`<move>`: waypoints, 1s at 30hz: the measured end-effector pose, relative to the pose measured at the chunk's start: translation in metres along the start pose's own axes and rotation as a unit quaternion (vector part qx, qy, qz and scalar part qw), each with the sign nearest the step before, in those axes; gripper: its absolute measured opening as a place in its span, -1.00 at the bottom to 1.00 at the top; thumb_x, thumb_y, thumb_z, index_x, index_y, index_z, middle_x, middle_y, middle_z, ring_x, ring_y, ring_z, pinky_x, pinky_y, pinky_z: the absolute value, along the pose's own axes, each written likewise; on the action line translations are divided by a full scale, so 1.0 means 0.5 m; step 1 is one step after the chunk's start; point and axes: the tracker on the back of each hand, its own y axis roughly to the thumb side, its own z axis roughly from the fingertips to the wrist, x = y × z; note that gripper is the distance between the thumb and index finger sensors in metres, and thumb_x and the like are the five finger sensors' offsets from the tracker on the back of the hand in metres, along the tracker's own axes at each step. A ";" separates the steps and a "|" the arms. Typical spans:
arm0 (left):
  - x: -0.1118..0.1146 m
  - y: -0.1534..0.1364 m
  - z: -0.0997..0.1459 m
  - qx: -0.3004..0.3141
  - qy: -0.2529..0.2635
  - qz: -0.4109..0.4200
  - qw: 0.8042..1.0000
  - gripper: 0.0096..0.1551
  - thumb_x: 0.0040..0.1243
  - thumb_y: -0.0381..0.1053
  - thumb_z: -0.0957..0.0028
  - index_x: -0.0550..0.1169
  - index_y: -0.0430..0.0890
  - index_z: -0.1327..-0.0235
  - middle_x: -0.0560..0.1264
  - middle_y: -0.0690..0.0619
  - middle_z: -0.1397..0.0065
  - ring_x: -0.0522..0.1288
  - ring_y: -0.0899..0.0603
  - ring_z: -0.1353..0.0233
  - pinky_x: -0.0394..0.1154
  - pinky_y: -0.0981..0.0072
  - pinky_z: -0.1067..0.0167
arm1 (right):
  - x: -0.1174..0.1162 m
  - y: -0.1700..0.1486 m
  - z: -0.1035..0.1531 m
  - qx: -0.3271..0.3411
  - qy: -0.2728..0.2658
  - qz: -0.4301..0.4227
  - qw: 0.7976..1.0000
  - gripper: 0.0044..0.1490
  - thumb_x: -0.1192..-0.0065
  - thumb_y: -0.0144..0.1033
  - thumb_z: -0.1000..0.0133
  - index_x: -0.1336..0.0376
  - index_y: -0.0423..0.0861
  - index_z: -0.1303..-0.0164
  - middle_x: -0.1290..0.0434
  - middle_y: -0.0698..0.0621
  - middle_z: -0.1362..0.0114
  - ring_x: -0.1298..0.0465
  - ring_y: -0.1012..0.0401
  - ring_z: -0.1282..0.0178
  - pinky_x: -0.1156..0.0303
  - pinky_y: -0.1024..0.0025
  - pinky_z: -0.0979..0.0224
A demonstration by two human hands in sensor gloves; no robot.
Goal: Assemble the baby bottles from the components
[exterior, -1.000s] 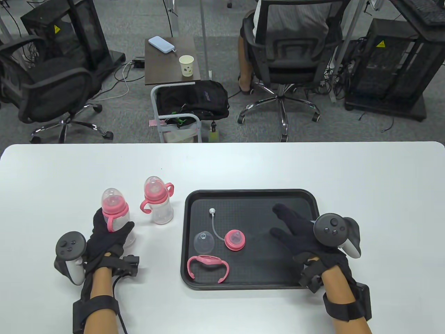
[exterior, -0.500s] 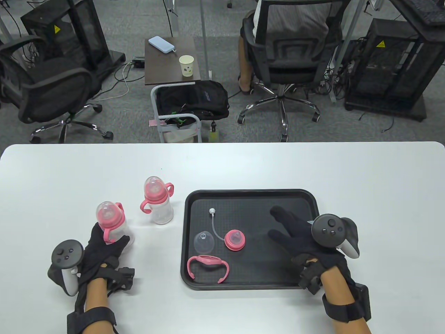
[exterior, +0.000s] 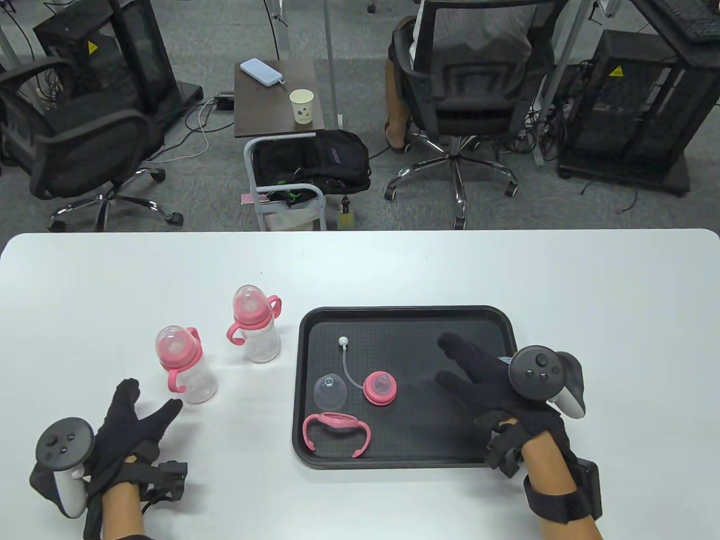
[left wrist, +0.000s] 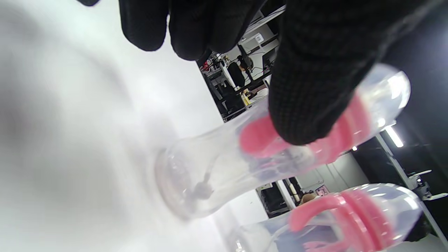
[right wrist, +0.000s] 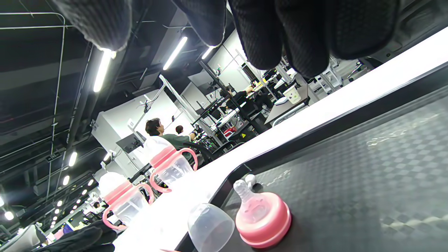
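We take the black tray (exterior: 405, 455) as our landmark on the white bench (exterior: 394, 264), which leaves broad bare room beyond the tray and to its right; the tray sits near the bench's front edge. Left of the tray stand two finished bottles, upright and capped: the farther bottle (exterior: 256, 332) just beside the tray's left wall, the nearer bottle (exterior: 185, 365) farther left and toward us. We judge they are parked there to keep finished work apart from loose parts. The left hand (exterior: 132, 427) lies left of the tray and just short of the nearer bottle, its grip released, fingers spread and holding nothing. The right hand (exterior: 489, 377) hovers over the tray's right half, fingers extended, grip likewise empty; that half of the tray is bare, giving clear approach. Remaining parts cluster in the tray's left half: pink handle ring (exterior: 336, 430) near the front wall, pink nipple collar (exterior: 381, 388) with its straw (exterior: 347, 360), and the clear dome cap (exterior: 329, 392) beside it. We see no loose bottle body.
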 end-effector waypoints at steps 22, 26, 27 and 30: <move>0.103 0.416 0.216 0.325 -0.087 -0.123 0.933 0.12 0.45 0.43 0.02 0.28 0.00 -0.72 0.33 -0.12 -0.70 0.33 -0.43 -0.61 0.19 -0.38 -0.47 | 0.026 0.003 0.015 0.015 -0.018 -0.030 0.999 0.03 -0.05 0.29 -0.26 0.03 -0.15 -0.75 -0.19 -0.45 -0.66 -0.31 -0.41 -0.52 -0.27 -0.42 -0.38; 0.191 0.443 0.219 0.343 -0.124 -0.171 0.915 0.14 0.42 0.46 0.03 0.26 0.02 -0.74 0.30 -0.11 -0.72 0.29 -0.43 -0.64 0.15 -0.40 -0.48 | 0.031 0.001 0.016 0.015 -0.020 -0.035 0.999 0.03 -0.05 0.29 -0.26 0.03 -0.15 -0.75 -0.19 -0.45 -0.66 -0.31 -0.41 -0.52 -0.27 -0.42 -0.38; 0.206 0.445 0.217 0.351 -0.128 -0.177 0.910 0.13 0.42 0.45 0.03 0.26 0.03 -0.74 0.30 -0.10 -0.72 0.29 -0.43 -0.64 0.15 -0.40 -0.49 | 0.031 0.001 0.016 0.015 -0.021 -0.036 0.999 0.03 -0.05 0.29 -0.26 0.03 -0.15 -0.75 -0.19 -0.45 -0.66 -0.31 -0.41 -0.52 -0.26 -0.42 -0.38; 0.272 0.446 0.209 0.361 -0.138 -0.215 0.897 0.12 0.39 0.48 0.04 0.26 0.05 -0.74 0.31 -0.08 -0.72 0.29 -0.41 -0.65 0.16 -0.40 -0.49 | 0.029 0.004 0.016 0.016 -0.018 -0.033 0.999 0.03 -0.05 0.29 -0.26 0.02 -0.15 -0.75 -0.20 -0.45 -0.66 -0.31 -0.42 -0.51 -0.27 -0.42 -0.38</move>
